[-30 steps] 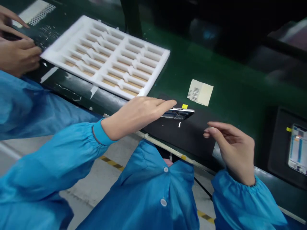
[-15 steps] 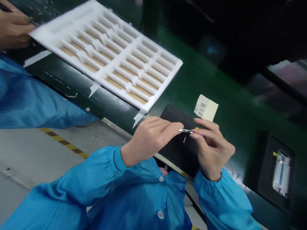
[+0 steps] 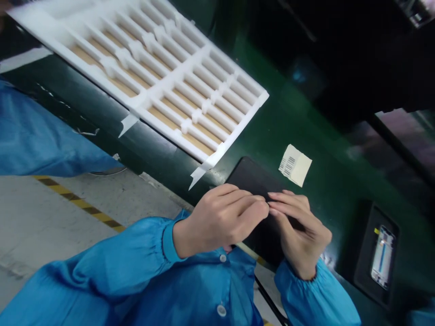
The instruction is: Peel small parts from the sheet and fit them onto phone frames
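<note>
My left hand [image 3: 224, 217] and my right hand [image 3: 301, 226] meet fingertip to fingertip over a black mat [image 3: 253, 174]. The fingers of both are pinched closed. A small, thin white-and-black part was between them half a second ago; now the fingers cover it almost fully, and its exact kind cannot be told. Just beyond my right hand lies a pale paper label with barcodes [image 3: 295, 165] on the green table [image 3: 261, 131].
A white foam tray [image 3: 176, 74] with long slots fills the table's left side, with tape strips at its edge. To the right, a black holder [image 3: 363, 253] contains a phone frame [image 3: 383, 258]. Another person's blue sleeve [image 3: 50, 136] is at far left.
My hands have drawn together and tilted, so the small part between the fingertips is now hidden. The view has shifted; the other person's hand at upper left has mostly left the picture.
</note>
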`<state>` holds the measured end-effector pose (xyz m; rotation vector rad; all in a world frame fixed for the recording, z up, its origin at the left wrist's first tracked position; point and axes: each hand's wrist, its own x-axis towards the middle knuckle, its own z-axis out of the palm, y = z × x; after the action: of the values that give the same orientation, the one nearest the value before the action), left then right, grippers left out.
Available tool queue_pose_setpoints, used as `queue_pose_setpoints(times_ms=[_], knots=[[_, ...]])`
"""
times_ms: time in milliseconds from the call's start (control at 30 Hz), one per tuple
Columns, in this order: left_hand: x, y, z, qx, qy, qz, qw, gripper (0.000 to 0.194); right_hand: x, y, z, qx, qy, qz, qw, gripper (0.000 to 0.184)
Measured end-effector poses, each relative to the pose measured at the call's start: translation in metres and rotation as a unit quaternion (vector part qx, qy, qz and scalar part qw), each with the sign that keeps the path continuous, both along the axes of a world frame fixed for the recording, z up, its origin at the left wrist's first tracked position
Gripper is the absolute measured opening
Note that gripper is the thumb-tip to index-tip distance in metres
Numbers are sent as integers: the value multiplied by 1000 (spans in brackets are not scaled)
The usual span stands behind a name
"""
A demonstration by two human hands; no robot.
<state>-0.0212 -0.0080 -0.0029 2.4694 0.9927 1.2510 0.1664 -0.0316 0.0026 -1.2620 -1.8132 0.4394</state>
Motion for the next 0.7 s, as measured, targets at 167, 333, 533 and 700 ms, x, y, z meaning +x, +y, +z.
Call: queue_pose_setpoints(times_ms=[167,333,533,700], knots=[[0,-1,-1,-1,0,-6,1000,11,5,-2,2,22,-44,33,998,29],[-1,-3,0,-1,14,-8,1000,13,24,-5,-6,162,-215,115,956,50],[-4,-1,2,15,36,-19,999,13,20,-6,-16,194,-210,82,955,48],[-4,5,-3,45,39,-13,998,9,4,3,-3,55,-68,38,995,31]])
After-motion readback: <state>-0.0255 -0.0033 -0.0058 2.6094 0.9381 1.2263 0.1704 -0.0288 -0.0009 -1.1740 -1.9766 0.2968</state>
